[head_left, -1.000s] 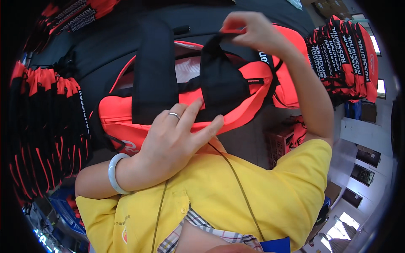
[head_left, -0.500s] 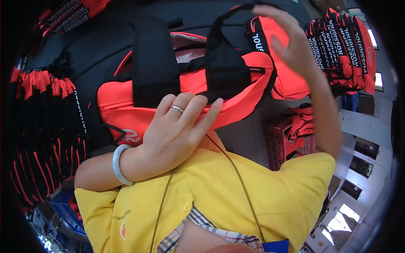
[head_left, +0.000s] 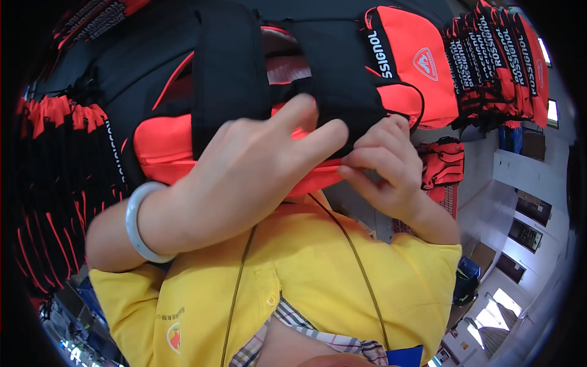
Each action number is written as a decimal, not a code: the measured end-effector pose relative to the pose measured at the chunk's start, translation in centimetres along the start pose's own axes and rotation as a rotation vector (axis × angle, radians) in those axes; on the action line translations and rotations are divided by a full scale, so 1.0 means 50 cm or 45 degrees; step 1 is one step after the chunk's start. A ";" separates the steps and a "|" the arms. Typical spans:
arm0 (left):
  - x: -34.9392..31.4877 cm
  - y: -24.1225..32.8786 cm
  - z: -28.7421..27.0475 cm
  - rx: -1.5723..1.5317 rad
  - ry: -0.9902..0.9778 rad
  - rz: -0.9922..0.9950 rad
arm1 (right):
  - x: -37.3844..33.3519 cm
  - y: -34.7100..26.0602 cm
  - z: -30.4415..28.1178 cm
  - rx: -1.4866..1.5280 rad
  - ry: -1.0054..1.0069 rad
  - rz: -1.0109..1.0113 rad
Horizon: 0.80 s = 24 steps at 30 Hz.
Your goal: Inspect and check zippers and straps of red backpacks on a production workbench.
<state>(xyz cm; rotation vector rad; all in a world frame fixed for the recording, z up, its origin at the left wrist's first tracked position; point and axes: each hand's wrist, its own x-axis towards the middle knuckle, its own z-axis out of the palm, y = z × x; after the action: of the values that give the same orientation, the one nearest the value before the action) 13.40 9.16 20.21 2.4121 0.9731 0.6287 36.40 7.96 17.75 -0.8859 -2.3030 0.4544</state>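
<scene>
The black-and-orange backpack (head_left: 183, 140) fills the frame from nine to one o'clock, held against the person's chest. The left hand (head_left: 244, 171) lies flat on it, fingers spread, tips touching a black shoulder strap (head_left: 336, 79) at twelve o'clock. The right hand (head_left: 385, 165), at three o'clock, pinches the pack's orange lower edge between curled fingers (head_left: 373, 144). Stacked matching packs (head_left: 501, 61) hang at two o'clock.

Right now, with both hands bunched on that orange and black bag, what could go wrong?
The left hand lies flat over the orange and black bag, hiding the spot where the right hand pinches its lower edge, so a fold could be missed. The two black straps hang loose near the fingers and might snag. The white bangle could catch the fabric.
</scene>
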 end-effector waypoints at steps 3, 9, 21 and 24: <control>0.043 -0.006 0.008 0.033 -0.126 0.177 | -0.036 -0.006 0.020 0.037 0.286 -0.103; 0.068 0.010 0.029 0.061 -0.411 0.427 | -0.089 -0.022 0.030 0.016 0.459 -0.092; 0.043 0.013 0.107 0.088 -0.165 0.048 | -0.158 -0.080 0.043 1.167 -0.014 0.207; 0.036 0.004 0.105 -0.022 0.007 -0.007 | -0.194 -0.061 0.081 1.364 -0.045 0.387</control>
<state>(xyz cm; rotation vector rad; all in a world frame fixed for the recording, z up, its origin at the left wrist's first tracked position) 17.65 9.07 16.60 2.3930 0.9724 0.6400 37.90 -1.28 12.11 -0.6329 -1.5459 1.6230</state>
